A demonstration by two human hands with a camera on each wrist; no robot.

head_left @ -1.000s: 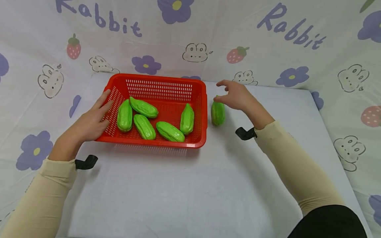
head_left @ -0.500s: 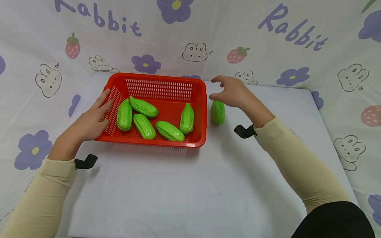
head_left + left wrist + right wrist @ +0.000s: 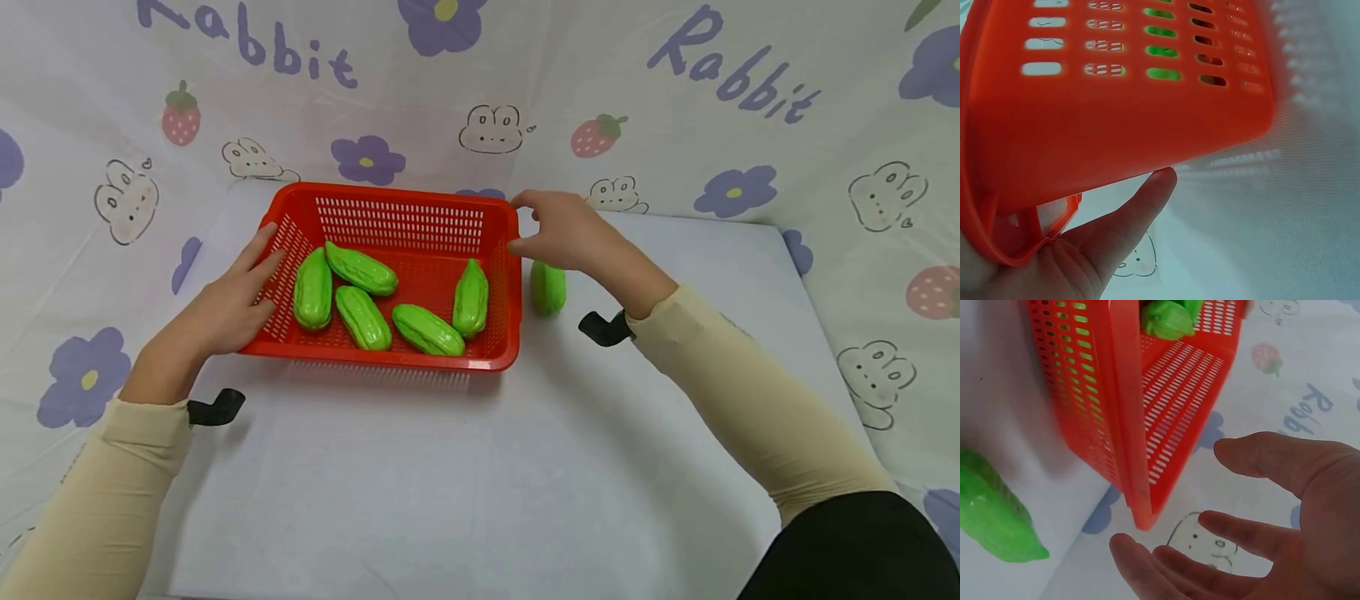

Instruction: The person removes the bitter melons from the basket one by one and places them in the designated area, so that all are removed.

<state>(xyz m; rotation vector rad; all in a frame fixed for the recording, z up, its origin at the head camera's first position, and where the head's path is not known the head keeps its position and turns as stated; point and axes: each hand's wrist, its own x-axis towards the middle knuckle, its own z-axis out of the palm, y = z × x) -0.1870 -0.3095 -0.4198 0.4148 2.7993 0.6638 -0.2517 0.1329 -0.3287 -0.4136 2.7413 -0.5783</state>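
Note:
A red plastic basket [image 3: 405, 364] stands on the table, holding several shiny green ridged vegetables that look like bitter gourds [image 3: 427, 330]. Another of these gourds [image 3: 550, 288] lies on the table just outside its right end, partly under my right hand. My left hand [image 3: 228, 308] rests against the left end with fingers spread; in the left wrist view its thumb [image 3: 1141, 206] touches the outer wall. At the right end my right hand [image 3: 570, 233] reaches toward the basket's rim [image 3: 1138, 500], thumb and fingers apart; the right wrist view shows a gap between them and the rim.
A white cloth covers the table [image 3: 465, 483]. Behind it hangs a printed curtain [image 3: 420, 108] with rabbits, flowers and strawberries. Black camera mounts sit at both wrists, the right one [image 3: 603, 328] above the table near the loose gourd.
My right hand has moved left, from above the loose gourd to the basket's right rim. The left hand, the basket and the gourds stay where they were.

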